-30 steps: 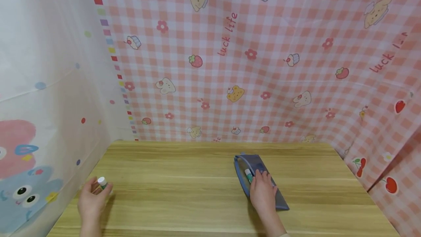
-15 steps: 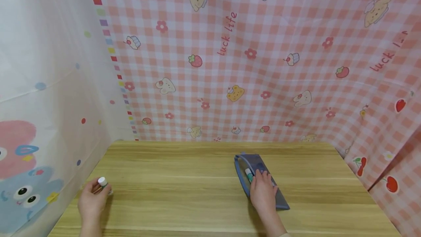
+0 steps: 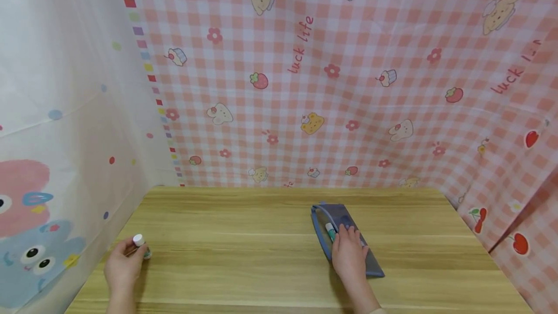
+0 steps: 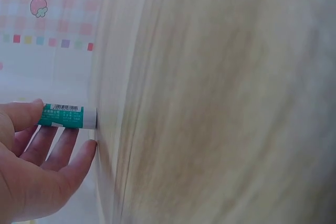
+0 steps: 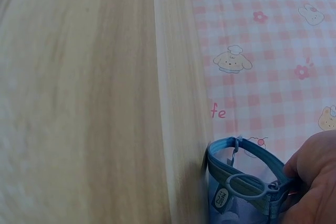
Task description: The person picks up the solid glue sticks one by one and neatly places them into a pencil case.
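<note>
At the table's left, my left hand [image 3: 123,266] pinches a green glue stick [image 4: 65,115] between thumb and fingers. Its white cap [image 3: 138,240] points up, and in the left wrist view its other white end seems to touch the tabletop. On the right side, my right hand [image 3: 350,256] grips the rim of a blue pencil pouch [image 5: 244,184] with a see-through side. The zipped mouth gapes, with an oval pull ring [image 5: 245,186] hanging at it. Another glue stick [image 3: 330,230] shows in that opening, its lower part hidden by my right hand.
The wood-grain table [image 3: 235,260] spreads between the two hands. A pink checked cloth [image 3: 279,86] hangs behind its far edge and along the right side. A white patterned cloth [image 3: 87,149] hangs close to the left hand.
My left hand has turned the glue stick slightly and shifted a little to the right, so more of its lower end shows. My right hand and the pouch have stayed put.
</note>
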### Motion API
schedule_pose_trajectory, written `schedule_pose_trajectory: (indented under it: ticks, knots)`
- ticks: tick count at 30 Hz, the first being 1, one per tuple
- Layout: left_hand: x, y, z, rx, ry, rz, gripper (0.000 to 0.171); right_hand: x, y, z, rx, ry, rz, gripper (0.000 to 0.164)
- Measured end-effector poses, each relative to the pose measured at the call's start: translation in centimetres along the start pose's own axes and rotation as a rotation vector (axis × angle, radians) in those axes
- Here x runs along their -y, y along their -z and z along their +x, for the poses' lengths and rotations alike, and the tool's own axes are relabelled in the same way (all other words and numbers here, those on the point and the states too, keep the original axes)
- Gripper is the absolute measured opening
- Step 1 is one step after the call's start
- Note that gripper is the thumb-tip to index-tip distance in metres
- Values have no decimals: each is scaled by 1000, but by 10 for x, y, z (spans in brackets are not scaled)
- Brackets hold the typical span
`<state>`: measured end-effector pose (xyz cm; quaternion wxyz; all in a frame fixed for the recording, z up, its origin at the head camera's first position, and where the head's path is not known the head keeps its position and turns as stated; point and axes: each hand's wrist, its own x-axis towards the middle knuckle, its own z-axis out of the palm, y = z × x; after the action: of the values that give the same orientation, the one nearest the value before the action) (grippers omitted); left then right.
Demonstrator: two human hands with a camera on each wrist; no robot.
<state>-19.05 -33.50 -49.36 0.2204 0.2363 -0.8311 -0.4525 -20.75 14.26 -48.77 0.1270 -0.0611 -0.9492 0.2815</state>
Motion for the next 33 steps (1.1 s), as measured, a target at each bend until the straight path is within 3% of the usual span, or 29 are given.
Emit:
schedule_pose_trajectory:
  ticks: [12, 20, 26, 33]
  knots:
    - [-5, -6, -2, 14, -39, 13, 33, 0, 0, 0, -10, 5, 12, 37]
    - [-18, -16, -8, 108, -49, 5, 34, -1, 0, 0, 2, -19, 16, 38]
    - [-31, -25, -14, 168, -101, 20, 32, 0, 1, 0, 13, -21, 9, 38]
    - [-44, -37, -21, 263, -63, -95, 34, 1, 1, 0, 25, -28, 21, 38]
